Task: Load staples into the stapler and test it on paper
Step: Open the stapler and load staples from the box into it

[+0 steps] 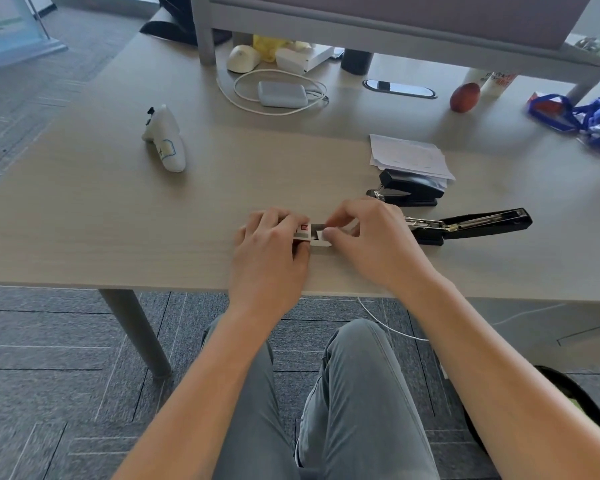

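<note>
Near the front edge of the pale wood worktop (118,216), both hands meet over a small white staple box (317,237) with a red label. The left hand (271,247) curls around the box's left end, gripping it from above and below. The right hand (371,244) pinches at the box's right part between thumb and forefinger, where a grey strip shows (whether this is the inner tray or a row of staples cannot be told).

At 3 o'clock from the hands, just beside the right hand, an opened black stapler (471,225) lies on the worktop with its top arm swung back to the right and the metal staple channel exposed. At 1 o'clock from the hands sits a second black stapler (409,192), closed, its rear resting on the edge of a stack of white paper (407,155), which lies further toward 1 o'clock.

At 10 o'clock, well apart, lies a white handheld controller (167,140). Toward 12 o'clock, far back, a grey power adapter (282,94) sits inside loops of white cable (229,95). At 2 o'clock, far back, a reddish fruit (465,97) rests near blue wrappers (575,116).
</note>
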